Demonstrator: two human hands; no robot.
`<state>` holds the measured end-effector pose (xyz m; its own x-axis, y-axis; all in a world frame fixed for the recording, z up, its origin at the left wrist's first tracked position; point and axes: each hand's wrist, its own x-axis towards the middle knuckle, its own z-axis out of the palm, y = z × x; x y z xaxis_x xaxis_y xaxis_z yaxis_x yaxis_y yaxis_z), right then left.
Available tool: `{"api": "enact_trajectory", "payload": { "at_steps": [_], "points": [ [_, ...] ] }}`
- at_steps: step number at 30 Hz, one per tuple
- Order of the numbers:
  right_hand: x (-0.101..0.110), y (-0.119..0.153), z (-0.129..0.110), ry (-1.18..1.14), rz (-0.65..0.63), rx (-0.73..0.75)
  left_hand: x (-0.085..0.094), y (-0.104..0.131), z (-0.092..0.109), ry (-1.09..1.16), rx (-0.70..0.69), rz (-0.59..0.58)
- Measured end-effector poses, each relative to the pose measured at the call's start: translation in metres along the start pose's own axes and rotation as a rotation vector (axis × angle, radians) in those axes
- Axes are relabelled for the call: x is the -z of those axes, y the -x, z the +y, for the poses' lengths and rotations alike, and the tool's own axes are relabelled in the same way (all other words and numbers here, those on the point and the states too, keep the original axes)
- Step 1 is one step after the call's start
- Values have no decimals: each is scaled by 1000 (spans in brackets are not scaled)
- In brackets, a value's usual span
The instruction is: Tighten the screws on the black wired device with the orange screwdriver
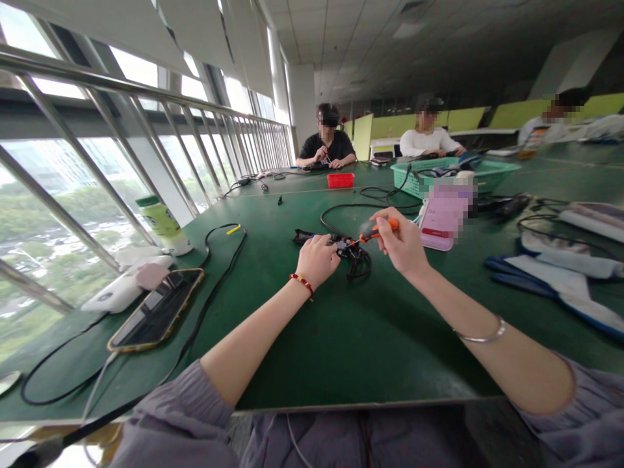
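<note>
Head view: black device [347, 248] clamped under left hand [316, 259], at tip of screwdriver [373, 233] gripped in right hand [400, 246].

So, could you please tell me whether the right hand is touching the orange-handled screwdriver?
Touching: the head view shows the right hand gripping the screwdriver by its handle, thumb and fingers closed around it.

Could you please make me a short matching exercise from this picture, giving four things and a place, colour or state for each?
1. Screwdriver
2. Black device
3. Smaller basket
4. Drink container

A. Mostly green, with a whitish base
B. Touched by the left hand
C. Red
D. Gripped in the right hand

Pairs: 1-D, 2-B, 3-C, 4-A
</note>
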<state>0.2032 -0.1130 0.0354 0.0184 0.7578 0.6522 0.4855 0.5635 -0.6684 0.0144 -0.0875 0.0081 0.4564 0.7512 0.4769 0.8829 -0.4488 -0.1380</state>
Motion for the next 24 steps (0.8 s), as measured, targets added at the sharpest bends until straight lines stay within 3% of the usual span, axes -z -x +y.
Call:
{"api": "enact_trajectory", "payload": {
  "at_steps": [8,13,19,24],
  "points": [
    [5,1,-14,160,96,84,5,-1,0,32,26,-80],
    [5,3,-13,189,67,193,7,-1,0,21,22,-86],
    [4,2,-15,322,82,88,7,0,0,3,25,-100],
    [3,2,-14,237,78,83,5,0,-2,-4,18,-99]
  ]
}}
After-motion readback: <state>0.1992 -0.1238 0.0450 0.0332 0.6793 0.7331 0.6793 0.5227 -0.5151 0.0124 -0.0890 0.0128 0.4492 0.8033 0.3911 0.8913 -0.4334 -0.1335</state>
